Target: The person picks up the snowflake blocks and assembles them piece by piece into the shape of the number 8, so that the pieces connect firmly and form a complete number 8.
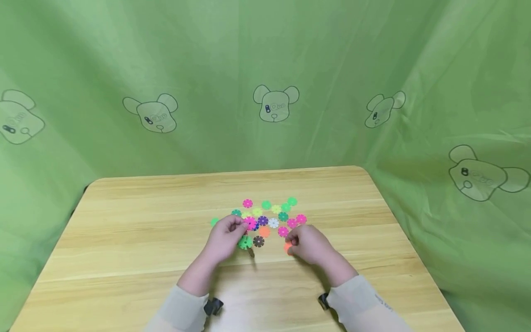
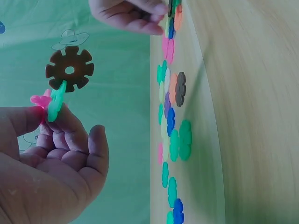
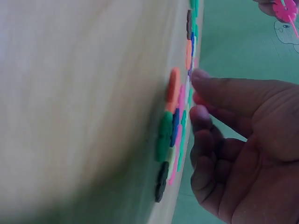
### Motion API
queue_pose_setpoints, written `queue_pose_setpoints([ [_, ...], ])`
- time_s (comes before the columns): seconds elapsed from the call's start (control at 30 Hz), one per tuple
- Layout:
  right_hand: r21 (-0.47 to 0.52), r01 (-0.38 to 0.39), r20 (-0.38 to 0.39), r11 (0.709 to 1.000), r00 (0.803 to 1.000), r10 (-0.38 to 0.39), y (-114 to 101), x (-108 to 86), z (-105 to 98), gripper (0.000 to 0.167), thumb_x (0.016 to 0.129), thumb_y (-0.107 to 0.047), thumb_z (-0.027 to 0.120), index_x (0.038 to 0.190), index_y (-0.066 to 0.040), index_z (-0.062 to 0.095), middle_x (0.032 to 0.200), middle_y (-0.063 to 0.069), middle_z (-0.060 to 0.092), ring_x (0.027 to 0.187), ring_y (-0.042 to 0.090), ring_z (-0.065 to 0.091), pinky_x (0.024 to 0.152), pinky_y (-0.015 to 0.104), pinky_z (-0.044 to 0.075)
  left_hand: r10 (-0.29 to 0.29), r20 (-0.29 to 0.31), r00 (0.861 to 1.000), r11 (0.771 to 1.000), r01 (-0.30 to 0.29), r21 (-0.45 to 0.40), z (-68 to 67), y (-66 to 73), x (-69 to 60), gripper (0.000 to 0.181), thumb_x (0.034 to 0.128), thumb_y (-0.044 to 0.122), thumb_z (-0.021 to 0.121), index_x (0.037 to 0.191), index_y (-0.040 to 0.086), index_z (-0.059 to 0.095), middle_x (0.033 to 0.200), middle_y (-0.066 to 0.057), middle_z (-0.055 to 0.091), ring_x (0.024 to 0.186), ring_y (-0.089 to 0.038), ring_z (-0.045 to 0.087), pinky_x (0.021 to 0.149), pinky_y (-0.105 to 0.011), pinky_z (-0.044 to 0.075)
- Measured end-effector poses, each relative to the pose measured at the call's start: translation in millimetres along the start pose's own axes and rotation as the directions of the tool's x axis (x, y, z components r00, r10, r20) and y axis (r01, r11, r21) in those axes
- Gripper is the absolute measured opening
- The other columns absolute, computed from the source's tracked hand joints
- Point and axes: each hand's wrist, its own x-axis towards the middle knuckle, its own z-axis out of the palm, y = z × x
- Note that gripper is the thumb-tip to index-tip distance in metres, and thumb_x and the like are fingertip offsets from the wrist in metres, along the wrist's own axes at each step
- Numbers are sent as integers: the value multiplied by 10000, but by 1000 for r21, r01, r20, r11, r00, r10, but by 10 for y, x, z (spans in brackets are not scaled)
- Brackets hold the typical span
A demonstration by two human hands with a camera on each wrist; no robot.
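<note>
My left hand (image 1: pixel 224 237) pinches a joined group of notched plastic discs: a pink disc (image 1: pixel 250 223) at the fingertips, a green disc (image 2: pixel 57 101) slotted to it and a brown disc (image 2: pixel 70 69) at the outer end, held above the table. Over the right part of the spread discs is my right hand (image 1: pixel 312 244), its fingers loosely bent and a gap between thumb and forefinger in the right wrist view (image 3: pixel 243 140). An orange disc (image 1: pixel 288 248) lies beside its fingertips, partly covered by the hand in the head view.
Several loose discs lie on the wooden table (image 1: pixel 137 230) beyond and between the hands, among them a white disc (image 1: pixel 273 223), a purple disc (image 1: pixel 263 221) and a dark brown disc (image 1: pixel 259 241). A green curtain (image 1: pixel 215 92) with bear drawings hangs behind the table.
</note>
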Motion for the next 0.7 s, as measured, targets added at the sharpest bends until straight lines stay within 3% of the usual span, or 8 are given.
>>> queue_pose_setpoints([
  [0.17,-106,19,32,994,999,-16,31,-12,29,317,797,-57,892,1100,-48,801,987,28,736,896,206,661,877,448,584,-2,15,1000,1000,2,-8,8,-12,11,136,1051,100,631,1009,-19,679,820,-45,644,719,-143,552,626,-221,496],
  [0.33,-60,5,26,998,1000,-4,56,3,39,252,779,-33,902,988,-68,765,857,-12,637,793,173,573,780,387,550,-12,15,1000,1000,12,9,19,-30,8,151,1061,119,623,996,-6,678,819,-37,636,723,-147,551,642,-224,500],
  [0.43,5,34,11,999,999,-34,63,16,51,233,795,-22,892,871,-120,694,781,-33,581,732,153,534,705,340,518,-16,25,1000,1000,16,9,26,-33,1,149,1062,120,622,997,-3,676,819,-33,629,727,-146,550,647,-228,503],
  [0.53,122,89,-30,989,996,-86,22,20,57,197,850,-25,859,865,-124,689,776,-45,599,724,135,550,679,295,531,-13,28,1000,1000,13,1,35,-26,-4,141,1057,111,625,994,-4,676,819,-35,624,729,-144,546,645,-228,501],
  [0.63,256,178,-128,950,981,-149,-74,11,34,113,888,-21,827,963,-59,752,839,-32,675,756,131,607,694,264,574,-4,24,1000,1000,4,-15,44,-11,-8,129,1048,96,636,987,-8,684,828,-46,637,737,-150,552,650,-227,502],
  [0.7,323,256,-221,911,956,-191,-153,4,8,134,895,-7,816,1019,-35,774,890,-6,728,787,130,657,718,253,599,2,21,1000,1000,-2,-18,55,-3,-14,124,1042,86,641,983,-13,686,833,-52,646,740,-152,554,650,-227,504],
])
